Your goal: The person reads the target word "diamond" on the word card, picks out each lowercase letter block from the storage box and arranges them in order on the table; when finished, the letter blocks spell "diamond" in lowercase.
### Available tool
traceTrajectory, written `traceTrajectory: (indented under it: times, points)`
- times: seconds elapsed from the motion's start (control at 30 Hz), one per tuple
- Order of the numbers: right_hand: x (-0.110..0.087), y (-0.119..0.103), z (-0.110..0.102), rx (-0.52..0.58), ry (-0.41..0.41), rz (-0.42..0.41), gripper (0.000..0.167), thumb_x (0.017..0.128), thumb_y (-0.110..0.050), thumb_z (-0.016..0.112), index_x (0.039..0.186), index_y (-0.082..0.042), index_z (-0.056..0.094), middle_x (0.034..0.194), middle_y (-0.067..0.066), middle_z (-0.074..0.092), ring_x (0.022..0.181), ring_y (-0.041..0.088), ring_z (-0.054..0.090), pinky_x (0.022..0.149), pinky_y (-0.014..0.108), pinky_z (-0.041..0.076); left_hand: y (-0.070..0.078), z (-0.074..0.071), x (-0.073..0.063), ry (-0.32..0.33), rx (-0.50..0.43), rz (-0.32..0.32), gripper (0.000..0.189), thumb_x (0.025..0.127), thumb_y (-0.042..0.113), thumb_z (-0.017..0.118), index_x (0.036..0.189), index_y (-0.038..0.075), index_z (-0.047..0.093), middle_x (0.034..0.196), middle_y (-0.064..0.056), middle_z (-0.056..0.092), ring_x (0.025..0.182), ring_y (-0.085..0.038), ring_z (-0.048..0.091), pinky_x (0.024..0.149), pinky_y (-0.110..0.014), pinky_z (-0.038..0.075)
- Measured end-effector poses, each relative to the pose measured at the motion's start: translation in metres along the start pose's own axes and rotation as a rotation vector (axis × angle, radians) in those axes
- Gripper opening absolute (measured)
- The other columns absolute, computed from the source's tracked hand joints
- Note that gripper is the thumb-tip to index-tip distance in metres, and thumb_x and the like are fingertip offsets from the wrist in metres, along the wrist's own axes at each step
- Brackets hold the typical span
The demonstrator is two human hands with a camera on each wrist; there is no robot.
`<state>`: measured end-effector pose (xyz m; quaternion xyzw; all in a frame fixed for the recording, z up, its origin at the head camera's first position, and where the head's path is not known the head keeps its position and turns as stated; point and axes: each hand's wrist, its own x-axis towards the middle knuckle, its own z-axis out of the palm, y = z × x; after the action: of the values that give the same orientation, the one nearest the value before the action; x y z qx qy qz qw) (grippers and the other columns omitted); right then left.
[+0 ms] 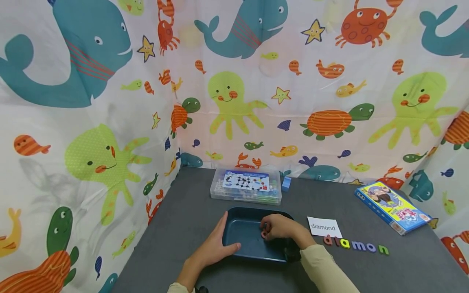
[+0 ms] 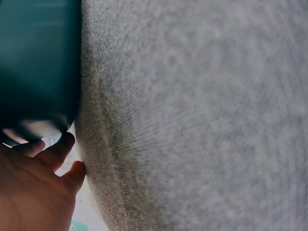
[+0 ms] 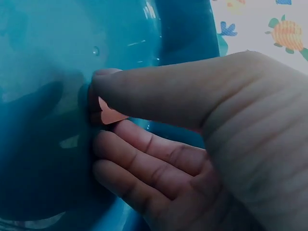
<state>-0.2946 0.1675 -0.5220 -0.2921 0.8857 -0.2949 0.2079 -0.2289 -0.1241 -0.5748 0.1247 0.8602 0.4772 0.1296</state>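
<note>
A dark blue-green tray [image 1: 253,252] rests on the grey table. My left hand [image 1: 216,244] holds its left side, fingers straight along the outer wall and thumb over the front corner. In the left wrist view, fingertips of that hand [image 2: 43,178] touch the tray's outer side [image 2: 38,72]. Over the tray's right half, my right hand [image 1: 280,227] pinches a small reddish letter [image 1: 264,234] between thumb and fingers. The right wrist view shows the reddish letter [image 3: 111,115] partly hidden behind the thumb, close over the tray floor [image 3: 53,130].
Right of the tray, a white card [image 1: 324,227] reads "diamond". Below it, coloured letters [image 1: 357,245] spell "diamon" in a row. Behind stand a clear plastic case [image 1: 245,186] and a blue block [image 1: 286,184]. A colourful box [image 1: 393,206] lies at right. A sea-animal curtain [image 1: 271,154] surrounds the table.
</note>
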Motion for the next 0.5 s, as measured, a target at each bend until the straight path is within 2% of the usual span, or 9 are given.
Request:
traceTrajectory:
  times: [0.17, 0.5]
  points:
    - [0.0004, -0.0008, 0.0, -0.034, -0.043, 0.0, 0.028, 0.088, -0.002, 0.083, 0.113, -0.004, 0.071, 0.085, 0.001, 0.063, 0.073, 0.014, 0.055, 0.07, 0.035, 0.049, 0.0001, -0.0006, 0.001, -0.002, -0.007, 0.009, 0.113, 0.096, 0.054, 0.075, 0.174, 0.022, 0.001, 0.179, -0.009, 0.007, 0.161, -0.035, 0.017, 0.12, -0.071, 0.023]
    - [0.0009, 0.0042, 0.0032, -0.025, -0.036, 0.018, 0.029, 0.085, 0.003, 0.086, 0.104, -0.009, 0.067, 0.083, 0.002, 0.061, 0.071, 0.015, 0.054, 0.066, 0.034, 0.046, 0.0036, -0.0004, -0.001, -0.003, -0.01, 0.004, 0.112, 0.096, 0.054, 0.075, 0.174, 0.021, 0.002, 0.179, -0.01, 0.008, 0.161, -0.036, 0.017, 0.12, -0.072, 0.022]
